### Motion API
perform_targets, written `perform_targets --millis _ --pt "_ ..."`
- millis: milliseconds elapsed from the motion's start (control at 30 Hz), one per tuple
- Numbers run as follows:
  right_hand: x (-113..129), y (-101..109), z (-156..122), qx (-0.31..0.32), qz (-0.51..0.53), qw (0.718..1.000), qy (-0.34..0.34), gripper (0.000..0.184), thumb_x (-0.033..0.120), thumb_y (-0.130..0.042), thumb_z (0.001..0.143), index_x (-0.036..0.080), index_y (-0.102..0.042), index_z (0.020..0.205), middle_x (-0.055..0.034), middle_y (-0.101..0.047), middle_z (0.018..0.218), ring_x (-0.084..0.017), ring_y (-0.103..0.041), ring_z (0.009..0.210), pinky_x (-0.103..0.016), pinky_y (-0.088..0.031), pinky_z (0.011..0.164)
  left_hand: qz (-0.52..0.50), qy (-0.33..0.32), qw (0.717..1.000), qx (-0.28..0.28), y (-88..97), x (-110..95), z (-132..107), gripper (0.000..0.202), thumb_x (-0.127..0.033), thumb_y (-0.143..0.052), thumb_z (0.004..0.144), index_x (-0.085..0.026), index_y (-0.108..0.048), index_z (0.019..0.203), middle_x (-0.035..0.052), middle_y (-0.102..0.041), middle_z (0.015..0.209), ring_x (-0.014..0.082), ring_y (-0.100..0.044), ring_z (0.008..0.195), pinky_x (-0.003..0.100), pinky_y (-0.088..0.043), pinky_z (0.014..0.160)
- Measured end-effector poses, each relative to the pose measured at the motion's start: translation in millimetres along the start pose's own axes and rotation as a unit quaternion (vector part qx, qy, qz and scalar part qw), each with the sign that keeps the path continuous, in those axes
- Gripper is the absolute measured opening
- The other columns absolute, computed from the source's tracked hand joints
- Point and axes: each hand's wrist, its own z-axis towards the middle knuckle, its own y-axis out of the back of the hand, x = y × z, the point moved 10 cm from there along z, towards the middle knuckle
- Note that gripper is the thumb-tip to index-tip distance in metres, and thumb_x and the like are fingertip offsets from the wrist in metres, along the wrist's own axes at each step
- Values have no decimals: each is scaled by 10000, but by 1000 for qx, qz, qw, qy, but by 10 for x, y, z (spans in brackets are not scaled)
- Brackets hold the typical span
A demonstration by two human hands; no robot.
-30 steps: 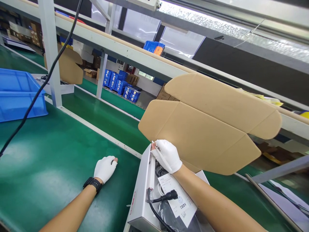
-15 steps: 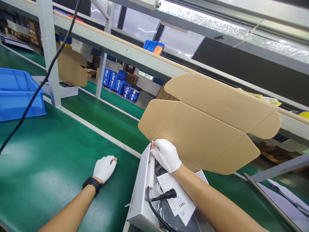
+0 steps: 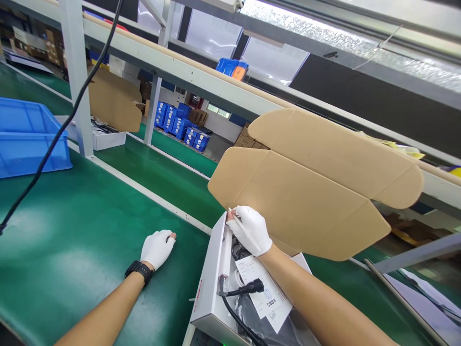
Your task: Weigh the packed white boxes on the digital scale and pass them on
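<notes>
An open white box (image 3: 209, 274) with its brown cardboard lid (image 3: 306, 192) raised stands in front of me. Gripped in my closed right hand (image 3: 250, 230) is the box's far left corner, though the fingertips are partly hidden. Inside lie a black cable with a connector (image 3: 252, 287), printed white paper sheets (image 3: 260, 283), a white tube-shaped piece (image 3: 226, 252) and something dark in clear plastic. My left hand (image 3: 157, 250), in a white glove with bare fingertips, rests with curled fingers on the green mat (image 3: 90, 230), left of the box and apart from it. No object shows in it.
At the left stands a blue plastic bin (image 3: 32, 139), with a black hanging cable (image 3: 77, 103) crossing in front. Beyond a metal post (image 3: 76, 77), another open white box (image 3: 110, 140) sits on the green conveyor belt (image 3: 154, 173). A shelf beam (image 3: 187, 72) runs across behind the lid.
The other open box beyond the post has shifted slightly right along the belt. The view has moved a little. Both hands keep nearly the same places.
</notes>
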Motion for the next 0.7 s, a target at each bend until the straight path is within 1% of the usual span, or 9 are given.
perform_targets --millis 167,267,333,400,433,533,600,633,700 --pt "-112 112 27 -20 76 995 -66 309 417 -458 917 196 -560 727 -36 -643 691 -177 -607 637 -270 -438 614 -28 -2 1000 4 10 -12 -47 316 -348 -376 909 -217 -641 798 49 -685 927 228 -595 901 322 -378 761" --pt "-177 194 61 4 99 988 -118 306 452 -510 880 193 -586 737 -12 -626 626 -167 -598 581 -263 -444 570 -64 4 997 34 -5 -37 -171 333 -356 -371 914 -209 -649 804 56 -687 930 228 -593 931 324 -394 805" --pt "-225 325 83 1 107 983 -148 281 450 -554 857 191 -618 770 -4 -634 632 -164 -603 582 -264 -453 568 -132 1 989 65 -26 -80 -320 349 -371 -365 918 -202 -662 851 60 -688 965 221 -586 973 321 -402 856" --pt "-260 536 104 -34 129 978 -162 254 432 -574 859 188 -644 872 -11 -665 703 -167 -628 631 -283 -482 613 -244 -16 963 116 -69 -184 -525 366 -395 -368 918 -190 -670 939 61 -683 1032 207 -576 1022 309 -405 909" --pt "-274 659 107 -57 145 974 -166 255 423 -567 872 189 -644 938 -16 -677 743 -169 -639 657 -299 -498 642 -305 -27 940 151 -97 -258 -647 379 -410 -375 915 -182 -668 992 63 -676 1065 201 -573 1038 305 -406 928" --pt "-311 1046 46 -121 182 959 -182 270 406 -526 907 203 -626 1054 -26 -681 770 -187 -648 665 -353 -520 678 -448 -42 852 267 -181 -502 -1041 422 -443 -434 892 -153 -634 1124 79 -654 1141 202 -580 1045 312 -418 950" --pt "-343 1286 -72 -143 166 953 -209 281 417 -525 902 210 -638 1054 -47 -670 775 -216 -649 680 -389 -518 692 -497 -49 807 315 -191 -647 -1245 434 -433 -513 858 -144 -607 1169 86 -635 1183 210 -574 1063 315 -415 958" --pt "-362 1399 -154 -149 149 952 -224 299 429 -528 895 208 -647 1057 -62 -662 790 -236 -649 702 -410 -514 713 -509 -56 796 324 -180 -707 -1310 428 -424 -551 839 -142 -608 1155 85 -635 1177 213 -571 1061 311 -417 952" --pt "-411 1613 -357 -153 101 949 -256 358 468 -519 887 208 -654 1091 -86 -639 846 -291 -643 788 -458 -489 788 -498 -76 801 323 -158 -790 -1378 358 -420 -593 811 -136 -640 1024 66 -665 1055 210 -580 984 296 -435 895"
